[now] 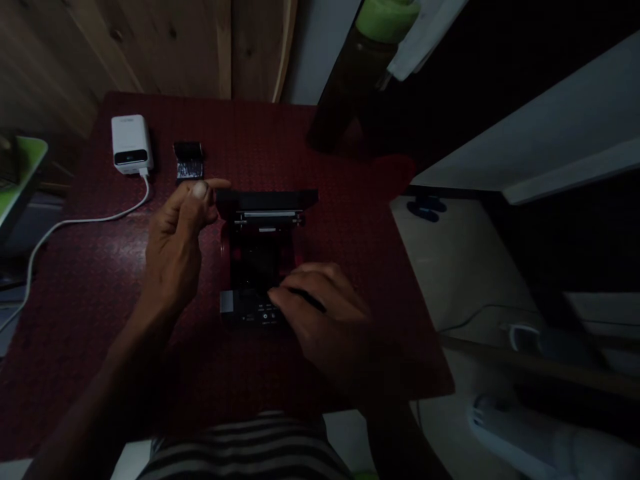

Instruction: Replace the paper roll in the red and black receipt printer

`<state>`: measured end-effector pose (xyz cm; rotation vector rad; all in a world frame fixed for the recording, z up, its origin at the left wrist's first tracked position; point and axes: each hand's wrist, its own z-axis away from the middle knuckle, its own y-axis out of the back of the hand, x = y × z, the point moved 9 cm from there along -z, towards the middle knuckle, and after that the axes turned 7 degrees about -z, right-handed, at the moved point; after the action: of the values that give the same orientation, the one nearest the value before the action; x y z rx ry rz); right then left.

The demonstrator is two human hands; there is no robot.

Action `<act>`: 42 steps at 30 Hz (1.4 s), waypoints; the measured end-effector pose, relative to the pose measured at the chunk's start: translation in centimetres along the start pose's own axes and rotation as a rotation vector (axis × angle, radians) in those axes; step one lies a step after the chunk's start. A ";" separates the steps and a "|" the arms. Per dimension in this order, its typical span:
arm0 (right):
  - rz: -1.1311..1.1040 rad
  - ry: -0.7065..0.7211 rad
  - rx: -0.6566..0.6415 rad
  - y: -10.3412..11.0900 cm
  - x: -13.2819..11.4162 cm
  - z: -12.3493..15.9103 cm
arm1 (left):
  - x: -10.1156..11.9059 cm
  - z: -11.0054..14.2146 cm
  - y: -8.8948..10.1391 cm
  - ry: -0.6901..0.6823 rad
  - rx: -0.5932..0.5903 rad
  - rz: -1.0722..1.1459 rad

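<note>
On the red table (200,340) I have the open label printer (255,263) between my hands, its raised lid (267,200) running left to right on the far side. My right hand (325,313), nearer the button panel (257,315), pinches a slim black stick (309,299), slanting far-left to near-right. My left hand (173,247) is at the lid's left end; I cannot tell whether it grips.

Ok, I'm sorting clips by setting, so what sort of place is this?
Probably a dim room in someone's home, though it could be a small home workspace. Dark blue slippers lie on the floor, a tall green-capped bottle stands on the red-topped table, and wood panelling lies beyond.
</note>
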<state>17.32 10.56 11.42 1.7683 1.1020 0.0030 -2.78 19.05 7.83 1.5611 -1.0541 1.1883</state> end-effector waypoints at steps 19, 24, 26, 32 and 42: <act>0.067 -0.017 -0.031 -1.3 -0.4 0.7 | -5.8 8.9 -0.9 0.472 -0.140 0.124; 0.077 -0.021 -0.065 -1.6 -0.4 0.8 | -5.4 8.7 -0.8 0.437 -0.135 0.111; 0.074 -0.036 -0.065 -1.8 -0.4 0.8 | -5.4 8.7 -0.9 0.416 -0.149 0.102; -0.034 -0.088 0.019 -1.4 -0.1 1.4 | -6.1 8.3 -0.9 0.346 -0.149 0.101; -0.375 -0.629 0.418 -1.4 5.1 9.0 | -6.4 9.3 -0.3 0.336 -0.160 0.190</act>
<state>23.53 7.41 3.60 1.7011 0.9787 -1.0053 -1.58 10.89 0.17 1.1093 -1.0583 1.4011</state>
